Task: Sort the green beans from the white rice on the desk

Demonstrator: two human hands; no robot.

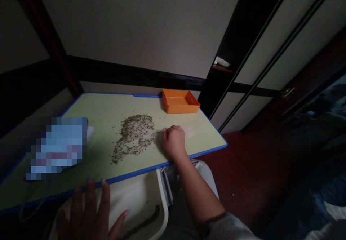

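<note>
Right fingers grip a blurred tool, long axis leftward, toward the grains.

Pale wall panels with black band, beyond the grip. Dark red floor, right of it; blue-edged table, beneath. Dim light.

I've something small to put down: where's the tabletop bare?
Bare: the tabletop's back-left corner, behind the pixelated object, and its right corner, beyond the pale grains. Crowded: the middle, with the mixed grain pile and right hand; the orange bin sits back right.
</note>
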